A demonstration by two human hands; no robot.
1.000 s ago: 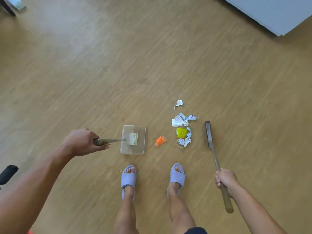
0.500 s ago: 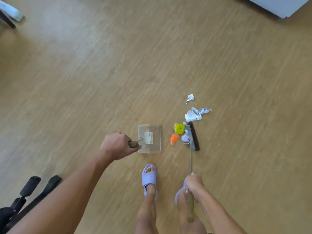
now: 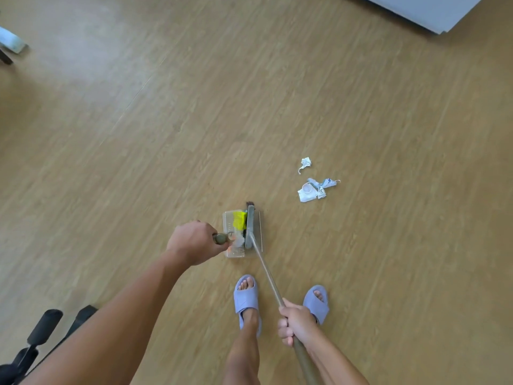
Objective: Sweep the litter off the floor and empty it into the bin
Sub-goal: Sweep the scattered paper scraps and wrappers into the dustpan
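A clear plastic dustpan (image 3: 235, 252) rests on the wooden floor in front of my feet, and my left hand (image 3: 194, 244) grips its handle. My right hand (image 3: 295, 323) holds the long broom handle; the broom head (image 3: 250, 226) lies across the pan. Inside the pan are a yellow scrap (image 3: 239, 220), a white piece and a bit of orange. A small white paper scrap (image 3: 305, 163) and a crumpled white and blue wrapper (image 3: 315, 189) lie on the floor to the right, beyond the pan.
My feet in lilac slippers (image 3: 245, 297) stand just behind the dustpan. Black padded equipment (image 3: 41, 329) sits at the lower left. A pale grey panel (image 3: 422, 9) fills the top right corner, and a light object (image 3: 11, 43) is at the far left edge.
The broom head swept left, pushing the yellow, orange and white pieces from the floor into the dustpan. Two white scraps stayed where they lay. The view shifted left.
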